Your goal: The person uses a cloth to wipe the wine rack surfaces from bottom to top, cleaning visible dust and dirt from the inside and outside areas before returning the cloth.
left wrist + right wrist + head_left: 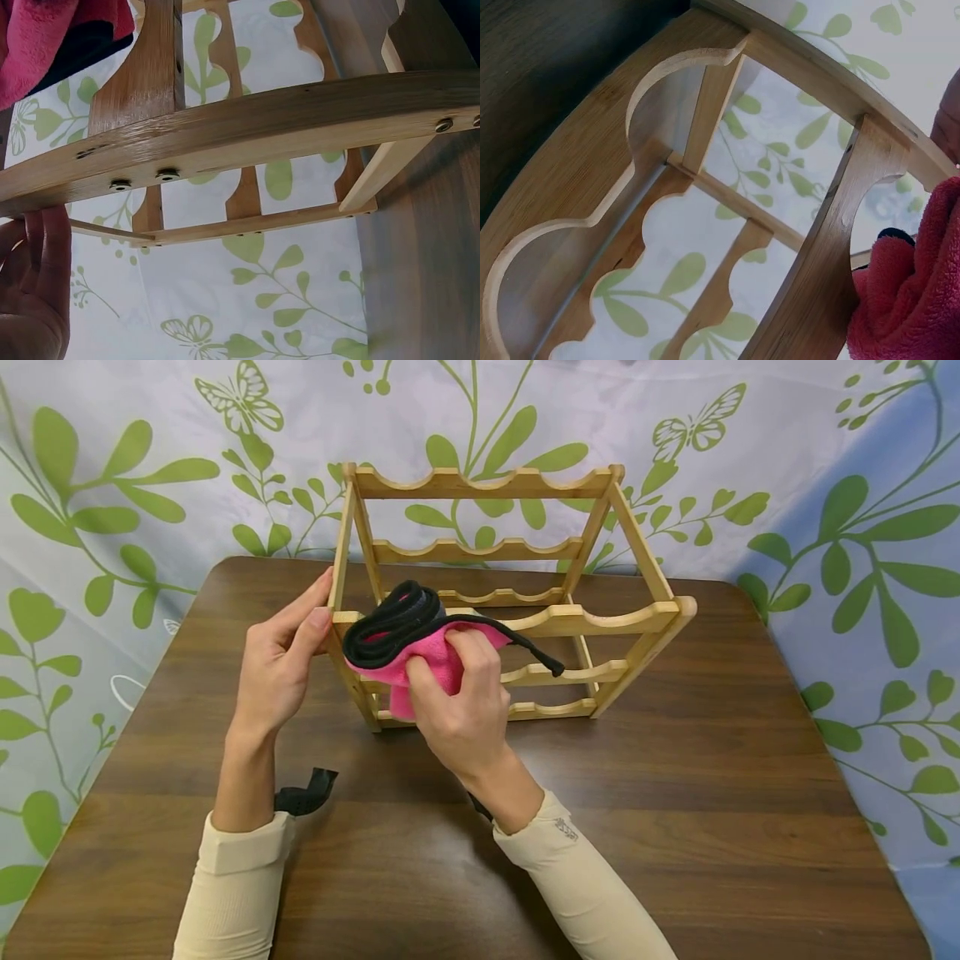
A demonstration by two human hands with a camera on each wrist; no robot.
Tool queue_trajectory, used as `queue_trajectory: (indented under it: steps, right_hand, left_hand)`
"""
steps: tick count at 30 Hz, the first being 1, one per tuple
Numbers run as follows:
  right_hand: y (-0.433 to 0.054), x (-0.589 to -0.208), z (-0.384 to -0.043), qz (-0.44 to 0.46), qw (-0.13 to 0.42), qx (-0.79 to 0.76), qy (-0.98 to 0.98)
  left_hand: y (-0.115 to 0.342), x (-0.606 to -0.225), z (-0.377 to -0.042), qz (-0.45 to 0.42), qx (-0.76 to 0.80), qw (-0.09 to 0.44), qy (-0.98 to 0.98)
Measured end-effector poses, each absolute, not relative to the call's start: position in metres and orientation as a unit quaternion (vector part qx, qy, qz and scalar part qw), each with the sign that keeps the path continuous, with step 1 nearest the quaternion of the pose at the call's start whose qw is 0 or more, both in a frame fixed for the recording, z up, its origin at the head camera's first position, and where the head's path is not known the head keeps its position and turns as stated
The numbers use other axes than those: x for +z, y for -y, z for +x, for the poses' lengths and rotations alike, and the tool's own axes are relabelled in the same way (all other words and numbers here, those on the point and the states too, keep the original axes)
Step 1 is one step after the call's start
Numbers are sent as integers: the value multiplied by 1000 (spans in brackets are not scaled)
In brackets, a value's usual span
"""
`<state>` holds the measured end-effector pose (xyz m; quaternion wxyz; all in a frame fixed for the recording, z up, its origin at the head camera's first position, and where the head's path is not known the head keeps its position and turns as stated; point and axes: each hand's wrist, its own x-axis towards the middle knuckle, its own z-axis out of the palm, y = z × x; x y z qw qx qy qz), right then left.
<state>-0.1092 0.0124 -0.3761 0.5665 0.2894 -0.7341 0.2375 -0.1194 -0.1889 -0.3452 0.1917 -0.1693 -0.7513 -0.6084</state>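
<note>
A light wooden wine rack (600, 620) with scalloped rails stands upright on the table. My left hand (273, 672) holds its near left post close to the top, thumb in front; the left wrist view shows those fingers (54, 262) against the wood. Bunched in my right hand (465, 710) is a fluffy pink cloth (438, 660) with a folded black edge, lying against the left part of the front top rail. A black cord-like end hangs from it to the right. In the right wrist view, the cloth (915, 300) sits beside a scalloped rail; the right fingers are hidden there.
The brown wooden table (712, 777) extends around the rack. Behind it hangs a white curtain (480, 410) with green leaves and butterflies. A black strap (307, 792) sticks out by the left wrist. At the left edge a thin white loop (123, 681) shows.
</note>
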Motion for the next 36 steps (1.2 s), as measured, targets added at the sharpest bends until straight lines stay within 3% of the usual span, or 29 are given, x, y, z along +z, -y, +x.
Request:
queue_trajectory:
  steps: [36]
  right_hand:
    - [-78,-380,-108,195,581,313,726]
  left_hand:
    - [187,-347,-121,-176,-576,222,767]
